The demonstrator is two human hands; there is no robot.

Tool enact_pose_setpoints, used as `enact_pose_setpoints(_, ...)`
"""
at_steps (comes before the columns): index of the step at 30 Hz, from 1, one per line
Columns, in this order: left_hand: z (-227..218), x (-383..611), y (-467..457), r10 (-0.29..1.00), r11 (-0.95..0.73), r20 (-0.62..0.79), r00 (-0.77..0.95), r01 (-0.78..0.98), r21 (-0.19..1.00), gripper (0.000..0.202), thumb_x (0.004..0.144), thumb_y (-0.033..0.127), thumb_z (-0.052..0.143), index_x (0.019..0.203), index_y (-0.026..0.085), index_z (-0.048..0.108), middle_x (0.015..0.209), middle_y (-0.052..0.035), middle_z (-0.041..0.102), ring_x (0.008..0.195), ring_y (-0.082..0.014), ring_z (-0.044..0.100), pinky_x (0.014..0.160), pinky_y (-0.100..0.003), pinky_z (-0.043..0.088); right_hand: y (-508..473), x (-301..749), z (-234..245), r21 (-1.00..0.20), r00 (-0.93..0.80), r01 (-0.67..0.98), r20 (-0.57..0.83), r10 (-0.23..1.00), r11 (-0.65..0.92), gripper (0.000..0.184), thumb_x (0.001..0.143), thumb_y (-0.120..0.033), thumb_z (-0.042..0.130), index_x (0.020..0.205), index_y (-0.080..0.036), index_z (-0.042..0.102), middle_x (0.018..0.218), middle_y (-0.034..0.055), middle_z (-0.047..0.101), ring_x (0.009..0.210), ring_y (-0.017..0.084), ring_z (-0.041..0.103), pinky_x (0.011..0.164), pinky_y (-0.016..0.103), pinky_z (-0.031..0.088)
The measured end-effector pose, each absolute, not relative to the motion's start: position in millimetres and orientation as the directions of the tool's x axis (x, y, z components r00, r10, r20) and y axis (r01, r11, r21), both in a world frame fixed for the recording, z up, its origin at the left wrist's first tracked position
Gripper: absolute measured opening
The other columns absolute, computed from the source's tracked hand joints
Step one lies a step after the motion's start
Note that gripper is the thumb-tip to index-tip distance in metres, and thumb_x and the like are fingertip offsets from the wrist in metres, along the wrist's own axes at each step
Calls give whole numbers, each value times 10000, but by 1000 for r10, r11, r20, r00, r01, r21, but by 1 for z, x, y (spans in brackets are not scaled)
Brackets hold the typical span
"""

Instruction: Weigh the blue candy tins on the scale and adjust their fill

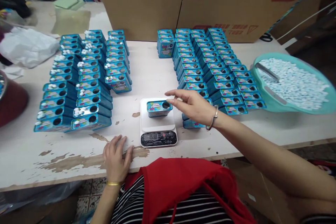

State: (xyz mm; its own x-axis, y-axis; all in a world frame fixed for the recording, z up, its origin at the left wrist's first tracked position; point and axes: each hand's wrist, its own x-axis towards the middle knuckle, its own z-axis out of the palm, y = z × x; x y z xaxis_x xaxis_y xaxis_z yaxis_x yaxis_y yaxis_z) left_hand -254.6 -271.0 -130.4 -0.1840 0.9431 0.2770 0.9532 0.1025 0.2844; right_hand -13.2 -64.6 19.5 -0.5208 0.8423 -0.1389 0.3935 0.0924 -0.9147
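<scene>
A small blue tin (158, 108) with a round hole in its top stands on a white kitchen scale (158, 123) whose display shows digits. My right hand (193, 106) reaches in from the right and hovers at the tin's hole, fingers pinched together over it; what they hold is too small to make out. My left hand (116, 157) rests flat on the worn white table (65, 154) beside the scale, fingers spread, holding nothing.
Rows of the same blue tins stand on the left (78, 80), some with white tablets on top, and on the right (210, 66). A teal basin (273, 103) of white tablets with a scoop sits far right. Cardboard boxes (210, 3) line the back.
</scene>
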Motion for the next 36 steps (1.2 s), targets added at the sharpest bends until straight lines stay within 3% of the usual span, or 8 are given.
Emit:
enact_pose_setpoints(5,-131,-254,-272,946,109,261,-189,950,293,364,864,343,553,1199,204,538,1236,-124,550,1191,-275,477,1030,-468,339,-92,6,32,-950,-608,253,-305,733,-185,358,854,-496,561,842,-144,619,564,-37,428,489,56,333,457,205,236)
enact_pose_setpoints(9,-131,-255,-272,944,117,259,-202,944,309,345,865,340,552,1181,201,550,1223,-122,554,1171,-269,489,1019,-463,349,-128,30,-2,-803,-643,161,-527,556,-575,421,836,-561,564,780,-144,581,541,-44,423,424,33,279,416,202,150)
enact_pose_setpoints(14,-117,-254,-256,925,47,319,-208,894,446,329,876,311,534,1183,193,546,1185,-121,557,1133,-241,520,988,-439,404,-168,58,-68,-613,-503,16,-688,523,-790,403,708,-467,742,926,-157,605,667,-29,489,474,26,340,422,188,125)
enact_pose_setpoints(18,-82,-247,-219,914,-88,384,-130,861,501,359,874,297,543,1219,200,521,1222,-120,529,1163,-231,508,1003,-430,416,-184,67,-98,-584,-413,-102,-712,568,-806,479,633,-485,787,936,-169,594,679,-24,531,471,30,349,402,183,156)
enact_pose_setpoints(23,-37,-235,-163,870,-346,479,122,842,414,526,831,346,611,1316,233,441,1292,-116,492,1204,-244,480,1018,-432,408,-187,65,-108,-613,-353,-132,-706,614,-779,476,628,-515,781,818,-168,518,649,-35,542,410,13,321,376,168,138)
enact_pose_setpoints(26,-24,-231,-134,859,-471,377,347,825,314,660,801,416,634,1371,210,373,1291,-134,506,1180,-267,496,994,-436,416,-187,62,-110,-615,-364,-142,-696,619,-775,486,658,-556,739,793,-160,490,600,-49,520,368,3,291,364,163,109)
enact_pose_setpoints(29,-21,-232,-101,842,-540,191,505,793,282,474,859,358,551,1294,202,445,1099,-95,612,991,-218,580,862,-370,467,-187,56,-114,-624,-380,-166,-674,634,-763,521,661,-610,702,777,-153,478,569,-60,498,340,-1,275,350,164,89)
enact_pose_setpoints(36,-32,-232,45,932,-359,140,334,906,225,382,794,236,576,1168,184,516,1030,-70,601,944,-206,578,853,-330,461,-181,42,-124,-634,-382,-138,-674,632,-761,632,573,-743,656,720,-168,439,476,-78,443,303,3,257,341,167,71)
